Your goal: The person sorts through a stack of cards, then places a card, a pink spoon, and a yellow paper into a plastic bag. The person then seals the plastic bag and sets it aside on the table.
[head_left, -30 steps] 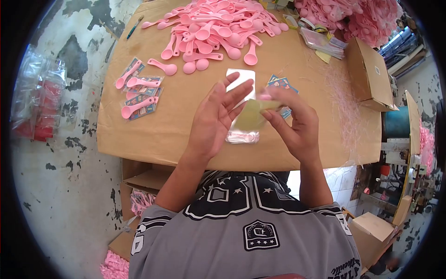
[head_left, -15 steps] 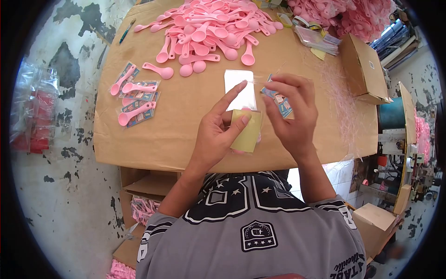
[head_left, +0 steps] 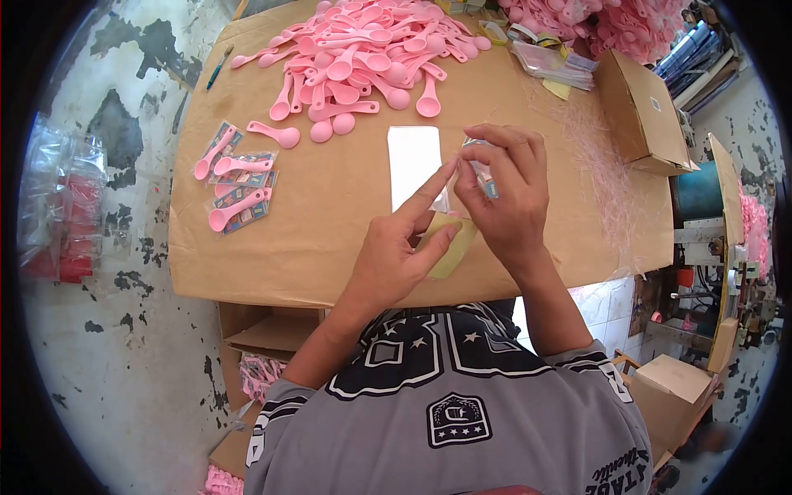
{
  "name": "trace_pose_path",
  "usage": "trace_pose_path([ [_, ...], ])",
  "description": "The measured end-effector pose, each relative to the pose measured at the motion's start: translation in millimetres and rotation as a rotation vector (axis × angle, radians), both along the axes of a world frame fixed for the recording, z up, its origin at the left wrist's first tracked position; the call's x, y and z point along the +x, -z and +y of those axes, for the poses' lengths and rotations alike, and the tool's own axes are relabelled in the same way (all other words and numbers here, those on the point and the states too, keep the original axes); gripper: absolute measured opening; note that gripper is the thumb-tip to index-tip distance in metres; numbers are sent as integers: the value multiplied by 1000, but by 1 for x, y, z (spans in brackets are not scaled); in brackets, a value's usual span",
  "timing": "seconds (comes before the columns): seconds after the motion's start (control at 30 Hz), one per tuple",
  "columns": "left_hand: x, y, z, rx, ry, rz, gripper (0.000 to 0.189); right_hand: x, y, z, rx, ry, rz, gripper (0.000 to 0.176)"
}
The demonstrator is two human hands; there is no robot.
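My left hand (head_left: pixel 400 252) grips a yellow card (head_left: pixel 450 252) between thumb and fingers, low over the table's front. A bit of pink shows at the card's upper edge; the rest of what lies behind it is hidden. The left index finger points up toward my right hand (head_left: pixel 513 194). That hand's thumb and index finger are pinched together at the left fingertip, on something too small to make out. Beneath the right hand lie blue printed cards (head_left: pixel 492 188), partly covered. A white rectangular sheet or stack (head_left: pixel 411 169) lies on the table just beyond my left hand.
Pink measuring spoons (head_left: pixel 355 62) are heaped at the back of the brown-covered table (head_left: pixel 322 239). Bagged spoons with blue cards (head_left: pixel 239 198) lie at left, near a pen (head_left: pixel 219 68). At right stand clear plastic sleeves (head_left: pixel 553 64) and a cardboard box (head_left: pixel 643 111).
My right hand has moved left and its fingers have closed to meet the left index fingertip. The yellow card has tilted and sits slightly lower. The whole view has shifted a little.
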State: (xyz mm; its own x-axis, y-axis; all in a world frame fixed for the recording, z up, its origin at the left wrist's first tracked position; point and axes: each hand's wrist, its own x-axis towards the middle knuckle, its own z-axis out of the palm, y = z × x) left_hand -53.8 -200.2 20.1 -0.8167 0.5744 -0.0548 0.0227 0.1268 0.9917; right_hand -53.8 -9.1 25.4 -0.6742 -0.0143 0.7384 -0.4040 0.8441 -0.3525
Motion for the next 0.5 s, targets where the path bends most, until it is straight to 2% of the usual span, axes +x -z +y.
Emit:
trace_pose_path([
  [0.07,1,1,3,38,19,1,74,0,1,12,-109,-25,-22,20],
  [0.17,2,9,9,223,11,-108,69,-3,-1,34,-776,-62,-72,11],
  [0.27,0,9,6,316,-33,-285,58,0,-15,61,-1358,-299,-12,5],
  [0.37,-4,3,3,328,-78,-363,46,12,-1,84,-1395,-397,24,9],
  [0.43,-5,7,2,354,-119,-393,39,24,-3,77,-1348,-371,-171,12],
  [0.5,-6,18,5,424,-141,-243,35,31,3,62,-1295,-336,-325,21],
])
